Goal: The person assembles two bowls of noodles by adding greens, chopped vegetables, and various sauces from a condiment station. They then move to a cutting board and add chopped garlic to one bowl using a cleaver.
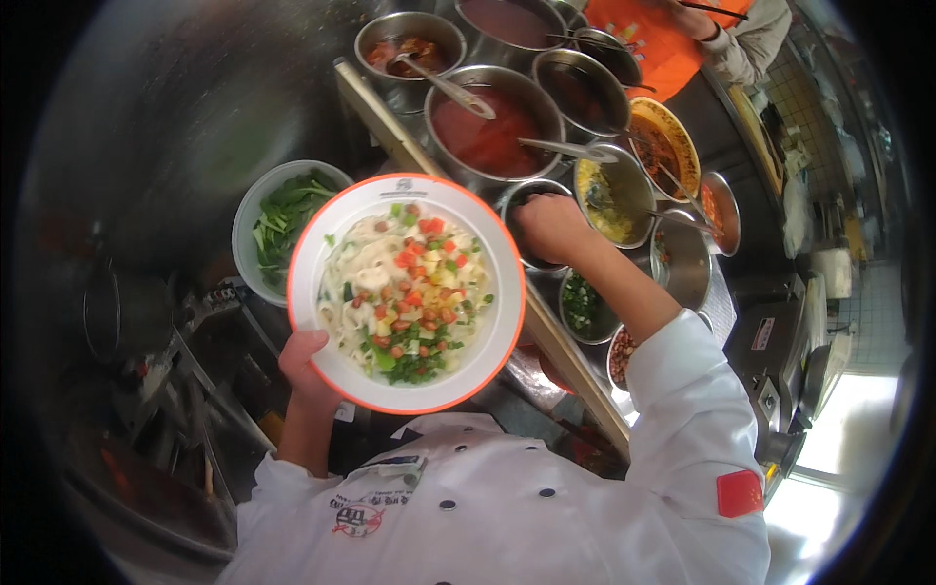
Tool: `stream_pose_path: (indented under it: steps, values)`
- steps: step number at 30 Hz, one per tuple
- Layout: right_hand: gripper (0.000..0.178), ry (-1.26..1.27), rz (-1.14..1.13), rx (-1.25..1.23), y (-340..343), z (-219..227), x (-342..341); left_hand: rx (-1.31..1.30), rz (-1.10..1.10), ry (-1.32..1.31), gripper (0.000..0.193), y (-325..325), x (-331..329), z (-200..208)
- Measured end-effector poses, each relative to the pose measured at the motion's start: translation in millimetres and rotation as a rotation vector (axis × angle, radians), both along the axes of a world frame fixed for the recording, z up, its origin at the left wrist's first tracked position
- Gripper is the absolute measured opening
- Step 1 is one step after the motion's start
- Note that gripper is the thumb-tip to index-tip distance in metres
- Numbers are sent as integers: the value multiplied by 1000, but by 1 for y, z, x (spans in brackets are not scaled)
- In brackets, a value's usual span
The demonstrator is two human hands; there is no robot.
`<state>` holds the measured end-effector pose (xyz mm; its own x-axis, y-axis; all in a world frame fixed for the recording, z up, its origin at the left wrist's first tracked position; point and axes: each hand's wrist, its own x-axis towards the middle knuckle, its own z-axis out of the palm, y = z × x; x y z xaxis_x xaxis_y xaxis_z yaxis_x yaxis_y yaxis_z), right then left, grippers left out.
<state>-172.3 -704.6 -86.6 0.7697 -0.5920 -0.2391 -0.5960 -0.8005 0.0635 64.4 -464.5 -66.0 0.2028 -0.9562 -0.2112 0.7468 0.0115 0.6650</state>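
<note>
My left hand (310, 366) grips a white bowl (509, 292) with an orange edge, the thumb over its rim. Pale noodles (375, 255) fill the bowl, topped with peanuts, orange and yellow cubes and chopped greens (414, 361). My right hand (551, 226) reaches into a small metal container (515, 207); its fingertips and what they touch are hidden inside. Close to that hand stand a metal container of yellow mash (606, 203), a container of chopped green onion (582, 304) and a container of peanuts (620, 359).
A tub of leafy greens (283, 229) stands left of the bowl. Beyond a pale ledge (385, 117) are a pot of red liquid (487, 127) and several other pots with ladles. A person in an orange apron (648, 44) is at the far side.
</note>
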Motion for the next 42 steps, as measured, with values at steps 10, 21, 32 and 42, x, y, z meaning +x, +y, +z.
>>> stream_pose_path:
  steps: [10,21,32,42]
  values:
    - [8,-417,-176,-31,51,51,-8,24,-67,92,67,13,20,6]
    - [21,-1026,-42,435,122,156,83,-42,7,45,63,28,12,45]
    - [18,-751,297,-20,139,180,97,-130,-20,113,62,28,-7,54]
    - [27,-1048,-736,59,-51,185,19,-224,47,56,72,-43,40,80]
